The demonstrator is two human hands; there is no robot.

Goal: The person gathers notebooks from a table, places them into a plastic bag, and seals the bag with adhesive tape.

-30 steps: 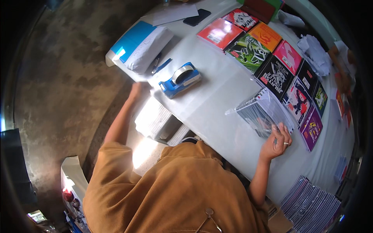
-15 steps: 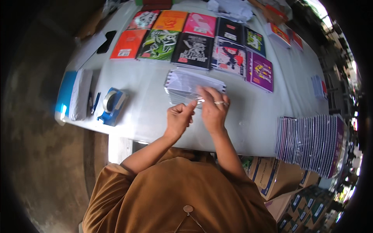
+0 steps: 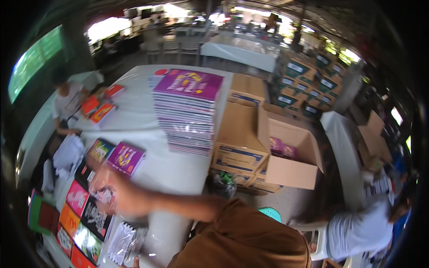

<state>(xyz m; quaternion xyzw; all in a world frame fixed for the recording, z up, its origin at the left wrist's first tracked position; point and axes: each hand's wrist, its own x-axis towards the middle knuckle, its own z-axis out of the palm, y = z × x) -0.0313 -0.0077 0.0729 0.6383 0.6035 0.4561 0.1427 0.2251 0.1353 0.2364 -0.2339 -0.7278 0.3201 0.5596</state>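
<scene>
View has swung right since half a second ago: both hands were at the clear-wrapped spiral-bound notebook point(image 3: 117, 244); now I see it at the lower left of the frame, on the desk point(image 3: 172, 178), plastic loose at its side. Right hand point(image 3: 119, 192) has left it and sits over the laid-out notebooks at left, between the pink-covered notebook point(image 3: 77, 198) and the purple-covered notebook point(image 3: 127, 158). Too blurred; I can't tell whether it grasps anything or is just passing above. Left hand point(image 3: 136, 262): only a fingertip at the bottom edge, beside the plastic; can't tell if it's pinching or released. My read: wrapping work is paused, one hand at most on the package, film not visibly closed. Tall purple-topped notebook stack point(image 3: 187, 116) stands upper middle, nobody touching it; open carton point(image 3: 292, 167) right of it.
</scene>
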